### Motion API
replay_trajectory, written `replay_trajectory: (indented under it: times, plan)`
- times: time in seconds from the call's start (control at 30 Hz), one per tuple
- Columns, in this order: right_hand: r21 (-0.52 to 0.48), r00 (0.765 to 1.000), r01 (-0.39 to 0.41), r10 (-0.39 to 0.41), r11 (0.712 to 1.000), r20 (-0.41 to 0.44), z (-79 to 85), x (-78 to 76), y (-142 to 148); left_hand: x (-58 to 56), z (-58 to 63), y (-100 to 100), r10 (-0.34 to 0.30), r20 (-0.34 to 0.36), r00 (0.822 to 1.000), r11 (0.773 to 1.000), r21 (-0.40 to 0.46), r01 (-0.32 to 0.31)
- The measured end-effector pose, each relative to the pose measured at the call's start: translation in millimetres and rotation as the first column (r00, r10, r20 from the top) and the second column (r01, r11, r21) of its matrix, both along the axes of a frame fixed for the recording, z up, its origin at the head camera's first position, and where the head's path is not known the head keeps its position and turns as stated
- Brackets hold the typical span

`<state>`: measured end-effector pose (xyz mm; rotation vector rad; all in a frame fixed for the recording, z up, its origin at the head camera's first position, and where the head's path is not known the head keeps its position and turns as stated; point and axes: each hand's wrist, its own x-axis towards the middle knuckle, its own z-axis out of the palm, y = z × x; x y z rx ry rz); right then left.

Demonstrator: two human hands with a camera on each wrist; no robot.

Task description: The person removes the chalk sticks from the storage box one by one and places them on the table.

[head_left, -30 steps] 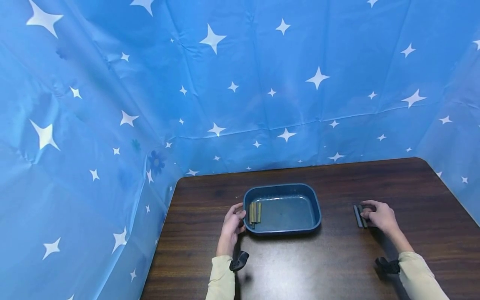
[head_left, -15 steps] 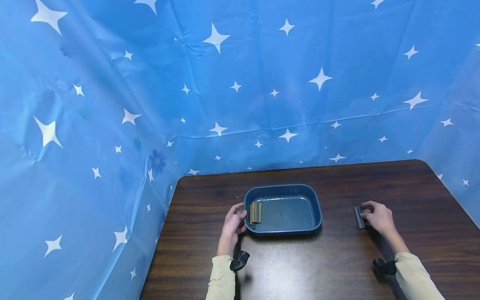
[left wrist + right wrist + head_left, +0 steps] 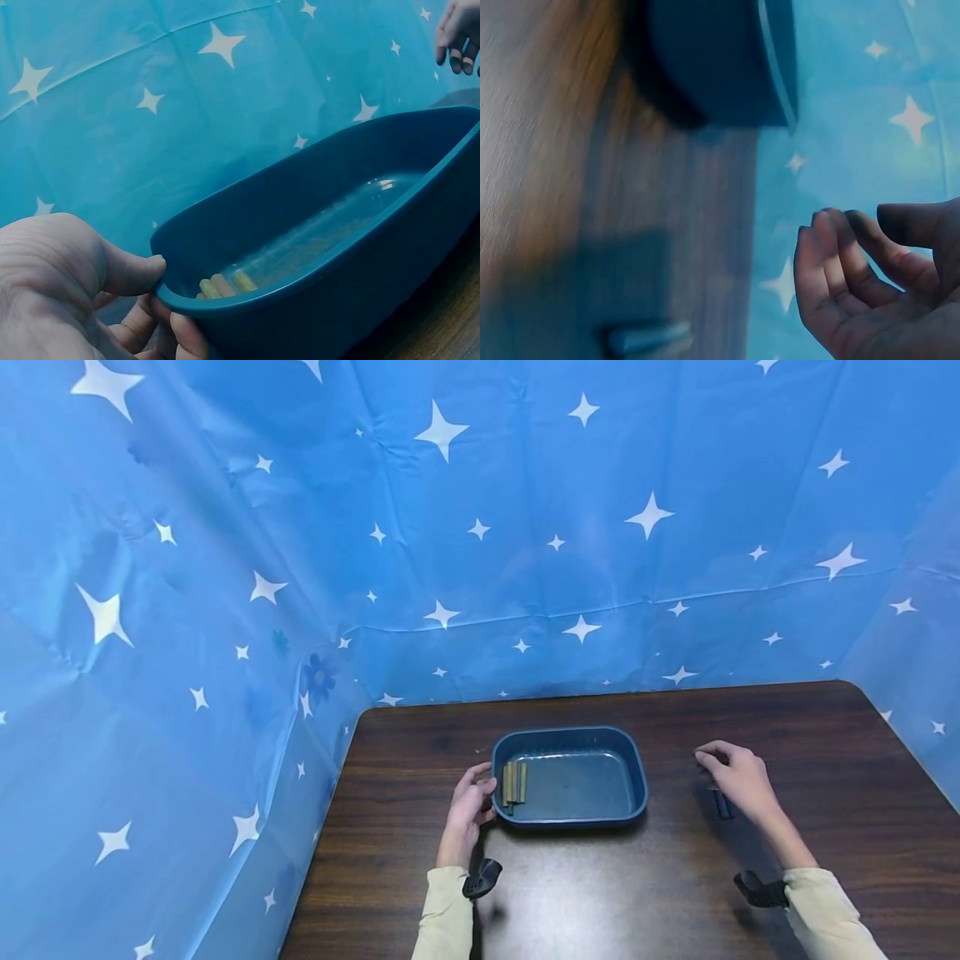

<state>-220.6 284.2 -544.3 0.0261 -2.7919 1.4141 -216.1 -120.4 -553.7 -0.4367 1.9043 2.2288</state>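
Observation:
My left hand (image 3: 469, 802) grips the left rim of a dark blue rectangular tub (image 3: 570, 820); in the left wrist view its thumb (image 3: 139, 270) lies at the rim and its fingers curl beneath. Several short olive and brown sticks (image 3: 514, 783) lie side by side in the tub's left end. My right hand (image 3: 738, 777) is raised over the table right of the tub, thumb and forefinger pinched together. A small dark stick end (image 3: 697, 752) shows at its fingertips, the rest hidden. A dark grey-blue stick (image 3: 723, 805) lies on the table, partly under that hand.
The dark wood table (image 3: 570, 893) carries the tub near its far side. A blue curtain with white stars (image 3: 525, 577) hangs along the table's back and left. Each wrist wears a black camera mount (image 3: 482, 878).
My right hand has lifted off the pair of dark sticks and moved left and up toward the tub, leaving one stick behind. The left hand keeps its hold on the tub.

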Motion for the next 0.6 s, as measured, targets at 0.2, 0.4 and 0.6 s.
replay_trajectory:
  times: [0.2, 0.4, 0.6]
  plan:
    - [-0.076, 0.997, -0.077, 0.078, 0.994, 0.013, 15.3, 0.0, -27, -2.6, -4.8, -1, -0.001, 0.004, 1.000, 1.000, -0.013, 0.001]
    - [-0.055, 0.994, -0.106, 0.105, 0.993, -0.007, 18.8, -2.9, -54, -14.5, -30.5, -4, 0.026, 0.015, 1.000, 0.999, -0.031, -0.026]
    - [-0.183, 0.986, -0.144, 0.156, 0.973, 0.053, 12.9, -8.3, -89, -17.3, -40.4, -3, 0.053, 0.002, 0.999, 0.997, -0.057, -0.053]
